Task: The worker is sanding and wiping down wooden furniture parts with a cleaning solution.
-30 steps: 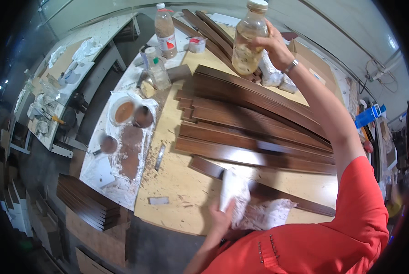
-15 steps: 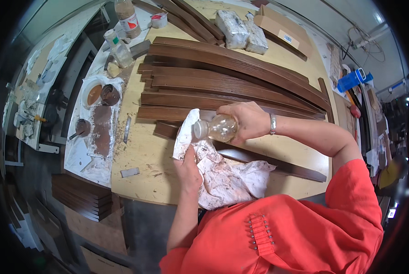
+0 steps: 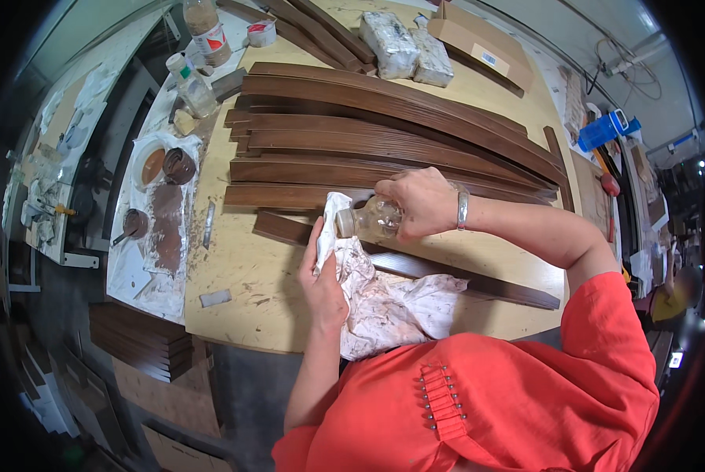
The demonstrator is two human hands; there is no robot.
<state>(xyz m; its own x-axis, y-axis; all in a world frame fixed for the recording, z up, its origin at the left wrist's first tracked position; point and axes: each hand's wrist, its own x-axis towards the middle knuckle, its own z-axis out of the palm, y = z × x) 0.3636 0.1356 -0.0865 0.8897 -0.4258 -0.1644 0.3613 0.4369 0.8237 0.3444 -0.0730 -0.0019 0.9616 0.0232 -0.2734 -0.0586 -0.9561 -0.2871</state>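
Observation:
My right hand (image 3: 425,203) grips a clear plastic bottle (image 3: 378,220) lying nearly level, its pale cap end pointing left. That end presses against a stained white cloth (image 3: 376,311), which my left hand (image 3: 323,287) holds up from behind, its thumb on the near side. The cloth's lower part hangs in folds against my red shirt. Beneath my hands a single dark brown wooden strip (image 3: 502,291) crosses the table, partly covered by the cloth. Just beyond lies a stack of curved brown wooden strips (image 3: 384,141).
At the left are a bowl of brownish liquid (image 3: 153,165), dark cups (image 3: 179,167) and upright bottles (image 3: 193,90). Wrapped white blocks (image 3: 389,43) and a cardboard box (image 3: 482,43) stand at the back. A blue bottle (image 3: 603,130) lies at the right. More strips (image 3: 138,338) are stacked below the table's left corner.
My left fingers have come up behind the cloth, bringing it against the bottle's mouth. The bottle has tipped to a more level position. The view has shifted slightly.

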